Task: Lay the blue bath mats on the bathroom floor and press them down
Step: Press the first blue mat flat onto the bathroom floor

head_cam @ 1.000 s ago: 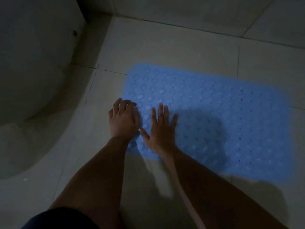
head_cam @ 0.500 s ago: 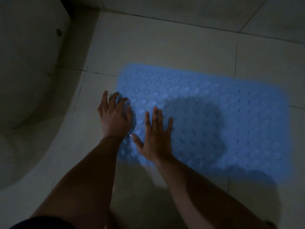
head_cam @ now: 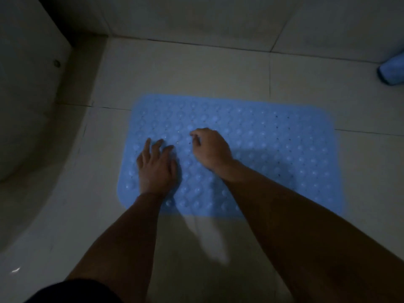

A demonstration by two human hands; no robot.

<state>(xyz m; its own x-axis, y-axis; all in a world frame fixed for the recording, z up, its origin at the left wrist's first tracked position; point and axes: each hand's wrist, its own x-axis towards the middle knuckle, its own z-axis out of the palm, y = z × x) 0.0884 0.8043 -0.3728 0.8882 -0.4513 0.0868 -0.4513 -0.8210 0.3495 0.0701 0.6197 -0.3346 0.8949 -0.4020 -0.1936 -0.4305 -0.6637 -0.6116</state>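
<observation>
A blue bath mat with a bumpy, perforated surface lies flat on the pale tiled floor. My left hand rests palm down on the mat's left part, fingers spread and pointing away from me. Just to its right, my right hand hovers at or on the mat with its fingers loosely bent downward, holding nothing. Its fingertips are hidden under the hand. A second blue mat, rolled up, lies on the floor at the far right edge.
A curved white fixture fills the left side, close to the mat's left edge. Tiled walls meet the floor at the back. Bare floor lies between me and the mat's near edge.
Both hands have moved further onto the mat, away from its near left corner. My right hand went from flat, fingers straight, to fingers bent. The view shifted, revealing the rolled mat at the right.
</observation>
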